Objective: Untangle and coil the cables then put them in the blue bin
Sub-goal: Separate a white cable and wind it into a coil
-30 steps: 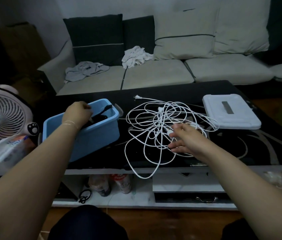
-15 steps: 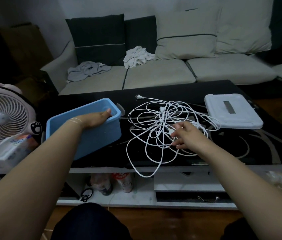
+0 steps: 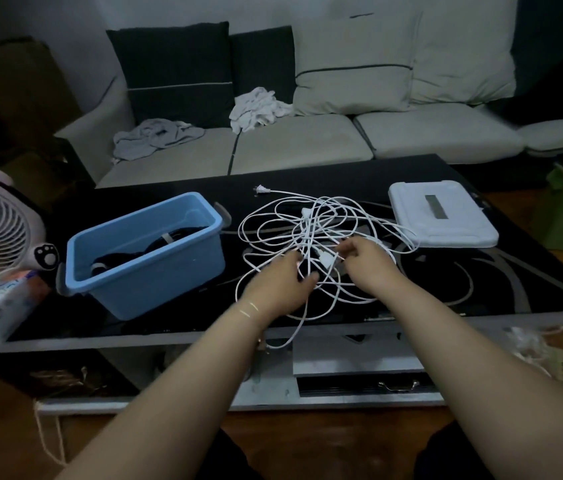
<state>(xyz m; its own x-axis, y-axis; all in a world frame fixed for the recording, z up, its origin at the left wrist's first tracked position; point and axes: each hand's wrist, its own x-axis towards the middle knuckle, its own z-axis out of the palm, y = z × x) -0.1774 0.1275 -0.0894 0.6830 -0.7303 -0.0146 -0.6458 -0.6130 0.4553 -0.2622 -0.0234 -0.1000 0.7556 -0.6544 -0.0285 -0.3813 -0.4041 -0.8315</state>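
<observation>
A strand near a small white connector (image 3: 325,260) was pinched by the right hand (image 3: 365,259), while another was gripped in the curled fingers of the left hand (image 3: 282,284), probably so the tangled white cable (image 3: 311,237) could be teased apart. The tangle was spread on the black table (image 3: 481,289), just beside the blue bin (image 3: 148,251), where a dark coiled cable (image 3: 169,237) was already stowed.

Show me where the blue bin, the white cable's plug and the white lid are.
blue bin (image 3: 155,268), head view, front wall.
plug (image 3: 262,190), head view, plug body at the cable's far end.
white lid (image 3: 446,226), head view, flat top.
</observation>
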